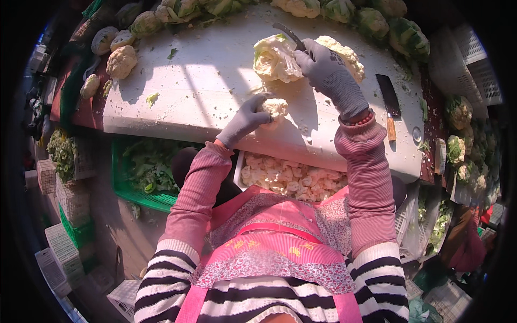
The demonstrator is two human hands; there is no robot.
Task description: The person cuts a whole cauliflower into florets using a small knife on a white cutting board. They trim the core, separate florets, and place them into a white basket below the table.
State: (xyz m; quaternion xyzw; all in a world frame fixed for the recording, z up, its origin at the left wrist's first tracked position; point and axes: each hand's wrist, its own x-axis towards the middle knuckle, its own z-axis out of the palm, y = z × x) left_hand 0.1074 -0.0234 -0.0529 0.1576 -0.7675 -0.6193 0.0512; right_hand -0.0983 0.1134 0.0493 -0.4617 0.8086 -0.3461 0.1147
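Both my hands wear grey knitted work gloves. My left hand (pixel 248 119) grips a small cauliflower piece (pixel 274 109) near the front edge of a white work table (pixel 161 105). In my right hand (pixel 323 66) is a knife with a dark curved blade (pixel 288 34); its handle is hidden in the fist. Just left of that hand lies a trimmed cauliflower head (pixel 276 58) with pale leaf bases. Behind and right of the same hand a second cauliflower head (pixel 343 56) shows partly.
A cleaver (pixel 388 101) with a wooden handle lies at the right. Cauliflowers (pixel 122 61) line the table's left and far edges. Below the front edge are a white container of florets (pixel 291 177) and a green crate (pixel 147 200) with leaf scraps. Stacked crates (pixel 64 246) stand left.
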